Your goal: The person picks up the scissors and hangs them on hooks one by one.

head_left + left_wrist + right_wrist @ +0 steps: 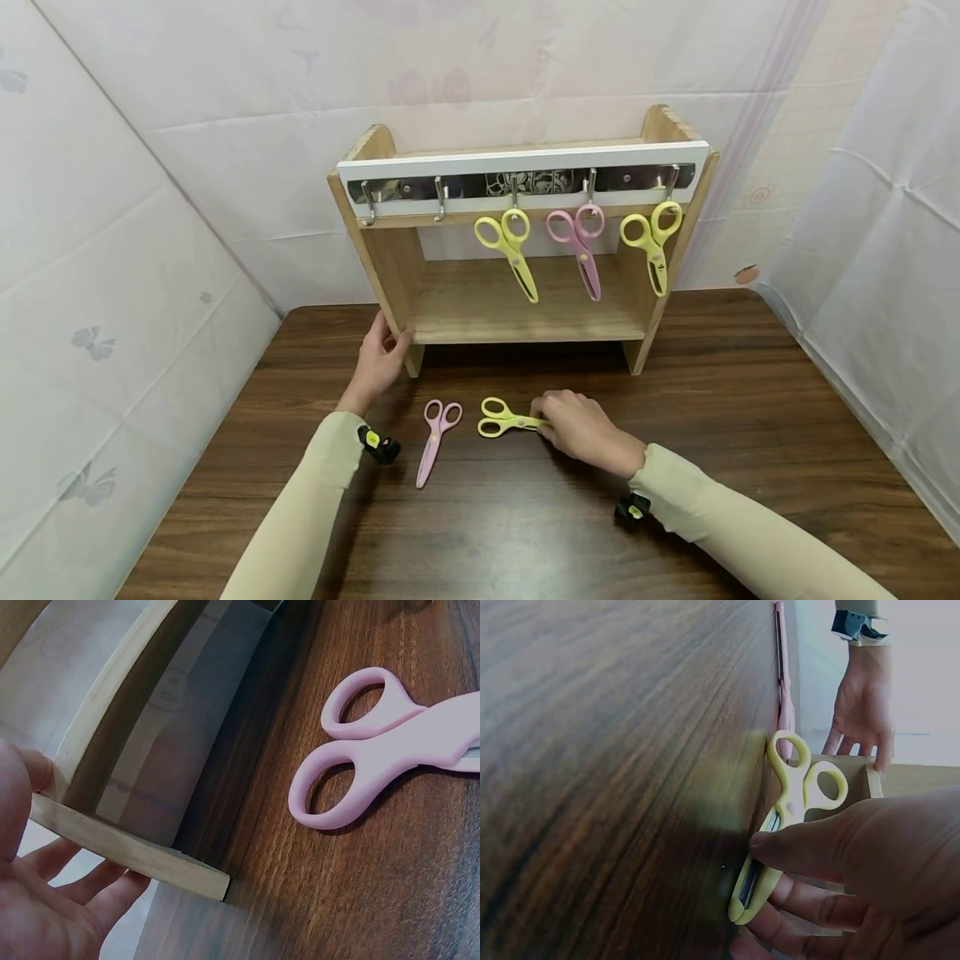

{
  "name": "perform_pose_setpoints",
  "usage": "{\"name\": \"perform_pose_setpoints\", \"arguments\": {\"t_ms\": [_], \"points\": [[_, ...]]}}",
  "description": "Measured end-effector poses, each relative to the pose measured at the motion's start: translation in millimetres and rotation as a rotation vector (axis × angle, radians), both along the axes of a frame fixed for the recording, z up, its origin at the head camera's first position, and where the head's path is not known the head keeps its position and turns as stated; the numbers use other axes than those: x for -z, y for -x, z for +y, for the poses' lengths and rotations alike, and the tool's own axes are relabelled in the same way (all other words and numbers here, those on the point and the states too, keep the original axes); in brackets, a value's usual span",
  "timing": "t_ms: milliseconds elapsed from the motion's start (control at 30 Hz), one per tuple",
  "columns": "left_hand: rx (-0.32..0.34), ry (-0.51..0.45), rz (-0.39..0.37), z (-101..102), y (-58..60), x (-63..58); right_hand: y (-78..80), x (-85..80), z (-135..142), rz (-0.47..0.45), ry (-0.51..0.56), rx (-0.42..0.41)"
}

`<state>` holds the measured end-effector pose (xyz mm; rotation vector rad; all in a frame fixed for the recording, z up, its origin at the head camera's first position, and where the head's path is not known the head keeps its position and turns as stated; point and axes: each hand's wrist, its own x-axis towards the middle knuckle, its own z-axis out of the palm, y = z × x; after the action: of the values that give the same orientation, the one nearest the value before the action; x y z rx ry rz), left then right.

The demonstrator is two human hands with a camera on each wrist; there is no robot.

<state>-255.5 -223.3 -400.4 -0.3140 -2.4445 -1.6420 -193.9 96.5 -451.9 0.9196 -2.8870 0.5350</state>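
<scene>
My right hand [581,425] pinches yellow scissors [498,421] by the blade end, with the handle loops pointing left. In the right wrist view, the thumb lies across the blades of these yellow scissors [789,802] and the fingers sit behind. My left hand [380,358] grips the lower left side of a wooden shelf [525,325]; the left wrist view has the thumb on one face of its side panel [142,844] and fingers on the other. Between the hands, pink scissors [433,446] lie on the table, loops toward the shelf.
A white rail [465,162] with several metal hooks spans the shelf's top front. From it hang yellow scissors [513,250], pink scissors [581,250] and more yellow scissors [654,246] at right. The two left hooks [440,200] carry nothing. Patterned sheeting [225,167] surrounds the brown table [480,533].
</scene>
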Motion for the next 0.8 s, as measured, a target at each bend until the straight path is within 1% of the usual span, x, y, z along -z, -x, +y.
{"name": "perform_pose_setpoints", "arguments": {"t_ms": [200, 300, 433, 500, 633, 800], "points": [[-0.004, 0.013, -0.019, -1, 0.1, 0.3, -0.7, 1.3, -1, 0.008, -0.005, 0.002], [-0.008, 0.002, -0.022, -4, 7.4, 9.7, -0.8, 2.3, -1, 0.015, -0.006, 0.002], [-0.014, -0.005, -0.007, -10, 19.8, 25.9, -0.8, 2.1, 0, 0.017, -0.011, 0.000], [-0.016, -0.001, -0.001, -11, 22.3, 29.3, -0.5, 1.3, 0, 0.013, -0.015, -0.004], [-0.016, -0.002, 0.006, -13, 23.4, 31.0, 0.7, -2.5, 3, 0.024, -0.032, -0.025], [-0.023, -0.002, 0.006, -13, 22.5, 30.6, 2.5, -16.9, 7, 0.077, -0.056, -0.062]]}}
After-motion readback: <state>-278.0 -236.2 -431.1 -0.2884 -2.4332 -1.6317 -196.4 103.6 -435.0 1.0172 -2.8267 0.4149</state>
